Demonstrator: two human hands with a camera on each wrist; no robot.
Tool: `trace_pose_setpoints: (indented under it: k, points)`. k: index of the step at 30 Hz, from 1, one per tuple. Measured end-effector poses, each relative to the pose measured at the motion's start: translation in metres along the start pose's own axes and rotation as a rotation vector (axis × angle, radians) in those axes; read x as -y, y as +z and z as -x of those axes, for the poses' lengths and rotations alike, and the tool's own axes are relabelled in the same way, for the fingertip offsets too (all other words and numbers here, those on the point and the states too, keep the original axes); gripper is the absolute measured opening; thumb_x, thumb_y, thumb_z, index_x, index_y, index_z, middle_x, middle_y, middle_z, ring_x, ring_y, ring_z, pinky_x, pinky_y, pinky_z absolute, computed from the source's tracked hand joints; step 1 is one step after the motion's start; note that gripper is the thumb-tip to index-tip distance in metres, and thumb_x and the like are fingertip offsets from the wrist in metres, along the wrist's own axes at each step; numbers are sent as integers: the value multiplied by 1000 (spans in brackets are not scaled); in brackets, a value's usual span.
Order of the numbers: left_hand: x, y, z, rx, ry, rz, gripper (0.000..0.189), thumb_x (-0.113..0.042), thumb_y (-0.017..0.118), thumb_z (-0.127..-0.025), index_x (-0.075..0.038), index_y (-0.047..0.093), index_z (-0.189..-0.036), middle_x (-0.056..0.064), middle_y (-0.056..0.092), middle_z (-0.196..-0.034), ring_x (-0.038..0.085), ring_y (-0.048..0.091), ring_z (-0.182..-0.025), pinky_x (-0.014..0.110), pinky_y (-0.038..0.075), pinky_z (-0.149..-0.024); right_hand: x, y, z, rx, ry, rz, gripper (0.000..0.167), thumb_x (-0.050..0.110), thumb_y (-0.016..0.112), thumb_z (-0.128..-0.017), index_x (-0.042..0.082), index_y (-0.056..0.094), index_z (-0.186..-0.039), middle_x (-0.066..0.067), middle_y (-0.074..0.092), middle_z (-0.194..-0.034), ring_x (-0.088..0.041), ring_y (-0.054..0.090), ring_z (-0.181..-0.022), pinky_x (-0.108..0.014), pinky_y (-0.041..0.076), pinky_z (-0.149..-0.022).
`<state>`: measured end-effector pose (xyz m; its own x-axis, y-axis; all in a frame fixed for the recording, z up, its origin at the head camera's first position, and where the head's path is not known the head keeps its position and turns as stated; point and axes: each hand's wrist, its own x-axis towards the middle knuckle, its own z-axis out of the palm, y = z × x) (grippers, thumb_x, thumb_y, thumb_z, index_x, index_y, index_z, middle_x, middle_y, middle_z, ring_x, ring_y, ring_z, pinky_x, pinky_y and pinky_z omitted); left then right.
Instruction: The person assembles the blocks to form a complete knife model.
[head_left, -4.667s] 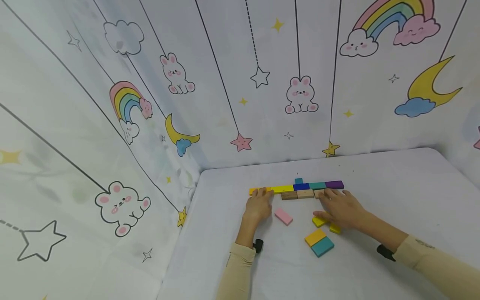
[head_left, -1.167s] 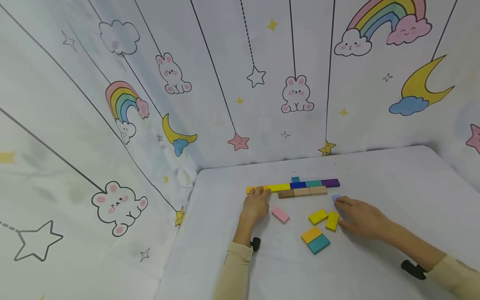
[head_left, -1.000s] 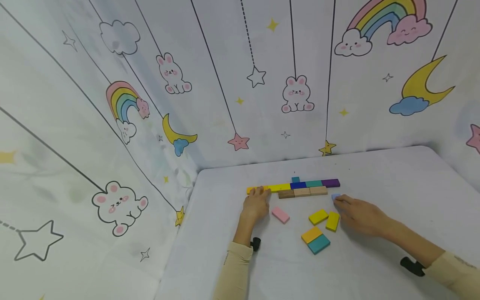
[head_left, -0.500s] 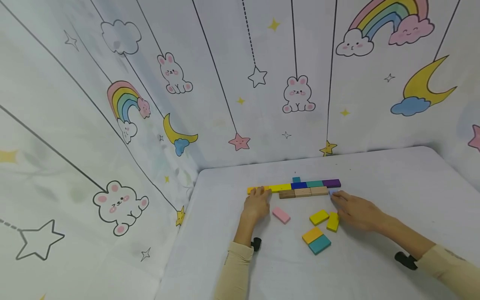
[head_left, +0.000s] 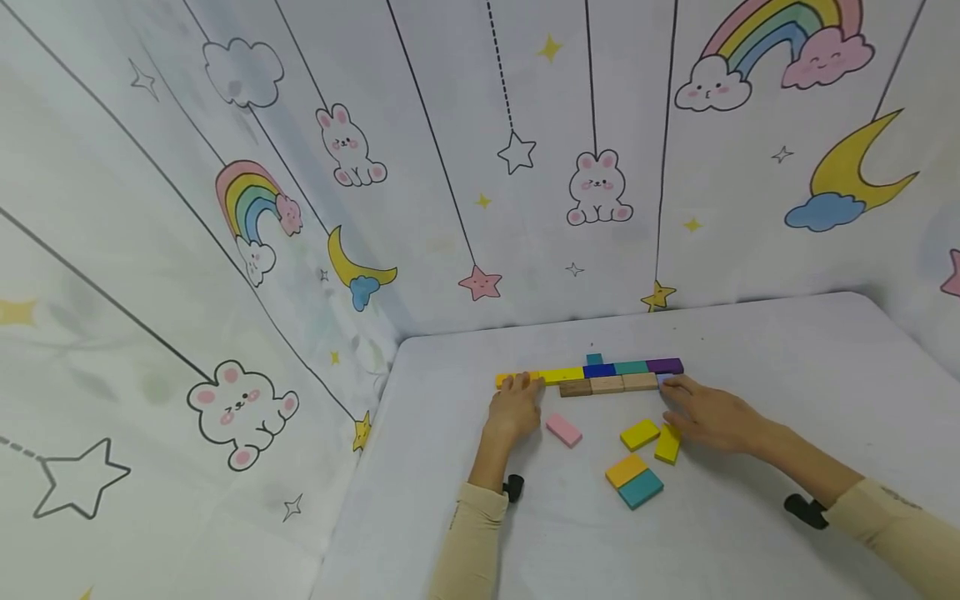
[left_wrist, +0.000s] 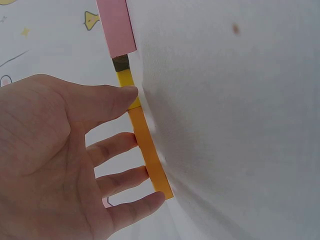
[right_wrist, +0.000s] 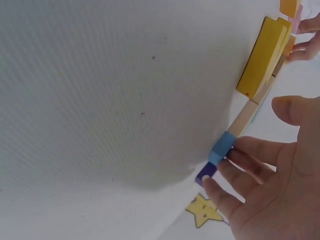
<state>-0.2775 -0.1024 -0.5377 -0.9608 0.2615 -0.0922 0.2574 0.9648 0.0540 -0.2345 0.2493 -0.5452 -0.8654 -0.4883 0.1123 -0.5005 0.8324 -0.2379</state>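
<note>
On the white table, a back row runs from an orange block (left_wrist: pixel 148 155) through yellow (head_left: pixel 561 376), dark blue (head_left: pixel 599 372) and teal (head_left: pixel 631 367) to purple (head_left: pixel 665 366). A front row lies against it: a brown block (head_left: pixel 576 388), two tan blocks (head_left: pixel 607 385) and a light blue block (right_wrist: pixel 222 146) at the right end. My left hand (head_left: pixel 514 412) rests with extended fingertips along the orange block, thumb by the yellow one. The right hand (head_left: pixel 712 417) touches the light blue block with straight fingers, thumb apart; one fingertip reaches the purple block.
Nearer me lie a pink block (head_left: pixel 564 430), two loose yellow blocks (head_left: pixel 639 435), and an orange-yellow block (head_left: pixel 626 471) against a teal one (head_left: pixel 641 489). A small blue-green block (head_left: pixel 594 359) sits behind the dark blue one. A patterned cloth wall (head_left: pixel 435 208) rises behind the table.
My right hand has moved the light blue block leftward and away from me, up to the end of the tan blocks. The left hand stays on the orange block.
</note>
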Motion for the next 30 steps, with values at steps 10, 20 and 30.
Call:
trace_pose_setpoints:
  k: [10,20,30]
  points:
    - [-1,1,-1,3,-2,8,55,-26,59,-105,-27,45,-159,7,38,-165,35,34,-152,55,44,-114,-2,1,-2,6,28,-36,57,33,67,-102,-3,56,-145,-26,53,-144,-41,66,-117,-55,59,-93]
    - [-1,-2,1,-1,4,8,55,-26,58,-106,-27,45,-159,7,39,-165,36,34,-152,55,45,-114,-2,3,-2,-12,36,-49,60,34,67,-102,-4,54,-147,-28,52,-146,-45,63,-122,-57,57,-95]
    - [-1,-1,0,-1,-1,1,55,-26,59,-105,-27,46,-159,6,39,-164,35,34,-152,54,45,-114,-4,4,-2,-7,38,-39,62,38,66,-103,-4,54,-147,-28,52,-147,-47,60,-126,-60,54,-100]
